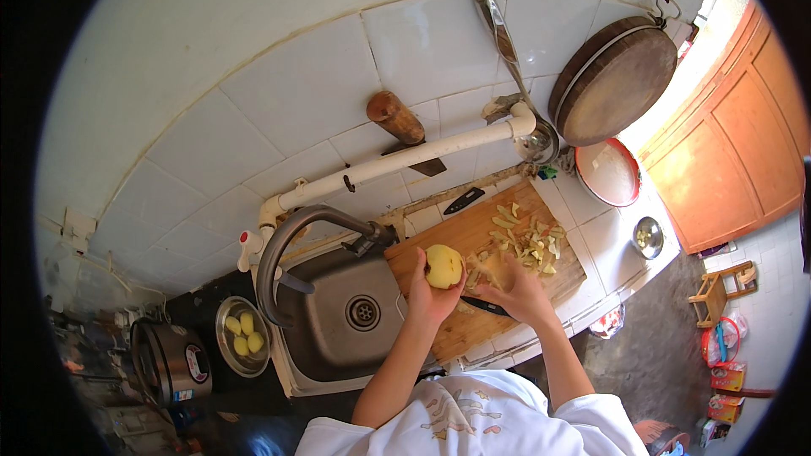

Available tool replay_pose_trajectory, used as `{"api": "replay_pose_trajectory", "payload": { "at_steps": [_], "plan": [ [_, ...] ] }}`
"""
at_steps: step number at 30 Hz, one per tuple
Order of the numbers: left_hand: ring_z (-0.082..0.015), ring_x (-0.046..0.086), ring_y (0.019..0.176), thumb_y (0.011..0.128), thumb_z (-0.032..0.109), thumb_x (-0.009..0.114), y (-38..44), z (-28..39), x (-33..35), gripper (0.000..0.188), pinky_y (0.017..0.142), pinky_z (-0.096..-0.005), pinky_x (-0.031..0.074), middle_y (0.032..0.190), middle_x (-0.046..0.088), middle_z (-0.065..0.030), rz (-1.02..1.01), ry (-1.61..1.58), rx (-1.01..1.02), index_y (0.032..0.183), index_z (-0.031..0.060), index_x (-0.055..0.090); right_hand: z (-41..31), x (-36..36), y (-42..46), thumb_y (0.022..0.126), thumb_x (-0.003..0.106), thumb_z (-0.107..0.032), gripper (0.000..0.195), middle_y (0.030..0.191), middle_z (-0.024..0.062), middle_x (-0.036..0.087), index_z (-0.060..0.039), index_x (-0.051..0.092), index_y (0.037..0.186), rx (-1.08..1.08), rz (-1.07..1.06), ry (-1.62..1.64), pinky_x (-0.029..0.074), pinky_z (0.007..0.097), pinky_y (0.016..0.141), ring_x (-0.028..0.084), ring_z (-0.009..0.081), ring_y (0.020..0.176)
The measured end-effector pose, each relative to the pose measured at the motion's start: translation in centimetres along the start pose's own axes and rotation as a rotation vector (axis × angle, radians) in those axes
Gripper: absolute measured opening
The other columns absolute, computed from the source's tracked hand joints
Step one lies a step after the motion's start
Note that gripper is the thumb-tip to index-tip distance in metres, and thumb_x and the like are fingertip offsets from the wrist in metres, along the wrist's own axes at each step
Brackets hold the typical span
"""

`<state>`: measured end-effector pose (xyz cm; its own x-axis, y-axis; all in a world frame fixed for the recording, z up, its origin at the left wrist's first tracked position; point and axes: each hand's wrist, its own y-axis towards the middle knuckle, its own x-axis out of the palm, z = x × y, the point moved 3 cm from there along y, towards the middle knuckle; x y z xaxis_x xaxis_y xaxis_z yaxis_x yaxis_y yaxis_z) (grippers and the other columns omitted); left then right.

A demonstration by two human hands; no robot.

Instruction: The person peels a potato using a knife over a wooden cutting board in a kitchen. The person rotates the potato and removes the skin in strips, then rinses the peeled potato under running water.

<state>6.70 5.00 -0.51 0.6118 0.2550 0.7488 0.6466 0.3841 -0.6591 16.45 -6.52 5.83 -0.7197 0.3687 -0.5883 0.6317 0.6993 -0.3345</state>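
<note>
My left hand (pixel 435 294) holds a peeled, pale yellow round fruit or vegetable (pixel 443 266) above the near-left part of a wooden cutting board (pixel 443 335). A few dark spots show on its surface. To the right, my right hand (pixel 519 294) is spread over the board with nothing seen in it. Beneath it lies a knife with a black handle (pixel 485 306), partly hidden by the hand. Pale peelings (pixel 538 244) are strewn over the board's right half. A black knife or sheath (pixel 464 201) lies beyond the board's back edge.
A steel sink (pixel 329 342) with a curved faucet (pixel 279 253) adjoins the board on the left. Further left stand a steel bowl of peeled pieces (pixel 243 361) and a rice cooker (pixel 171 361). An enamel basin (pixel 608 172) and small metal bowl (pixel 648 237) stand right.
</note>
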Motion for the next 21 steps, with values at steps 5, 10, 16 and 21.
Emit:
{"api": "replay_pose_trajectory", "payload": {
  "at_steps": [5, 10, 16, 21],
  "plan": [
    [-0.0184, 0.047, 0.097, 0.081, 0.041, 0.053, 0.6, -0.1, -1.3, 0.038, 0.087, -0.0318, 0.036, 0.1, 0.053, -0.0041, -0.131, 0.05, -0.008, 0.101, 0.0085, 0.05, -2.3, 0.6, -0.5, 0.075, 0.058, -0.044, 0.064, 0.104, 0.0222, 0.055, -0.0044, 0.041, 0.123, -0.043, -0.086, 0.054, 0.043, 0.0348, 0.079, 0.055, 0.0315, 0.095],
    [-0.0195, 0.05, 0.092, 0.083, 0.043, 0.05, 0.6, 0.0, -1.0, 0.041, 0.083, -0.0344, 0.039, 0.098, 0.054, -0.0053, -0.147, 0.072, 0.041, 0.101, 0.0065, 0.05, -3.7, 1.7, -1.5, 0.075, 0.059, -0.04, 0.062, 0.104, 0.0234, 0.055, -0.0027, 0.043, 0.122, 0.061, -0.142, -0.012, 0.041, 0.0291, 0.082, 0.054, 0.0269, 0.101],
    [-0.0225, 0.055, 0.083, 0.076, 0.054, 0.052, 1.3, 1.3, -0.4, 0.056, 0.066, -0.0316, 0.049, 0.093, 0.055, -0.0109, -0.008, 0.178, 0.163, 0.099, 0.0028, 0.049, -0.5, 3.9, -2.4, 0.078, 0.058, -0.037, 0.059, 0.102, 0.0186, 0.057, -0.0006, 0.042, 0.122, 0.079, -0.217, 0.168, 0.041, 0.0251, 0.078, 0.055, 0.0176, 0.094],
    [-0.0249, 0.05, 0.092, 0.077, 0.052, 0.051, 1.3, 1.3, -0.9, 0.055, 0.08, -0.0344, 0.042, 0.096, 0.052, -0.0135, -0.126, 0.004, -0.037, 0.1, 0.0024, 0.049, 1.9, 4.1, -2.0, 0.077, 0.057, -0.039, 0.062, 0.099, 0.0228, 0.058, 0.003, 0.043, 0.12, 0.044, 0.039, 0.352, 0.043, 0.0289, 0.077, 0.058, 0.0243, 0.09]
  ]
}}
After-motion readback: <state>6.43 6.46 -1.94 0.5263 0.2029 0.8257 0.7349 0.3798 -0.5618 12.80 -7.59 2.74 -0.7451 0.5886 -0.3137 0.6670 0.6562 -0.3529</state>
